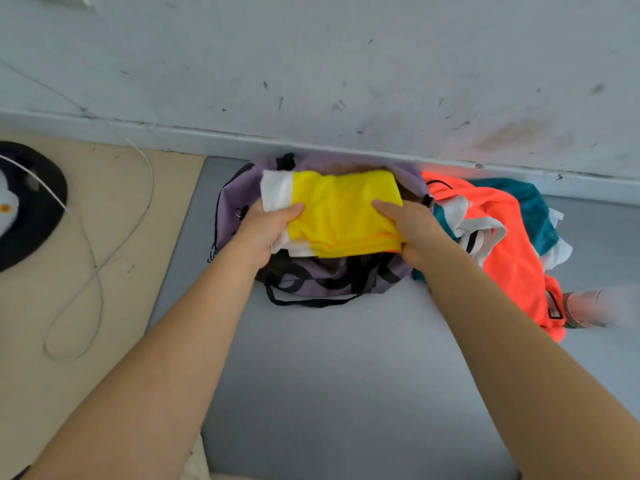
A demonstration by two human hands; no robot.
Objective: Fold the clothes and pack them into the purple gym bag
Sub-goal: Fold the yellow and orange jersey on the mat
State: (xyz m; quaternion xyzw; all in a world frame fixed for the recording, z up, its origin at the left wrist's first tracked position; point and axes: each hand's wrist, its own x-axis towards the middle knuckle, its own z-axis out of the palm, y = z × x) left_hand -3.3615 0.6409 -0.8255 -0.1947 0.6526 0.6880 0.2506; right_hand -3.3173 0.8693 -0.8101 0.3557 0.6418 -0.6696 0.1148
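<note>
A folded yellow and white garment (341, 209) hovers over the open top of the purple gym bag (239, 199), which lies against the wall with black straps trailing toward me. My left hand (266, 230) grips the garment's left end, thumb on top. My right hand (412, 230) grips its right end the same way. To the right of the bag lies an unfolded heap of orange clothes (512, 251) mixed with a teal and white garment (540, 209).
The bag and clothes rest on a grey mat (329, 375). Left of it is a beige floor (104, 237) with a looping white cable (93, 271) and a black round object (31, 209). A scuffed white wall (346, 81) runs behind.
</note>
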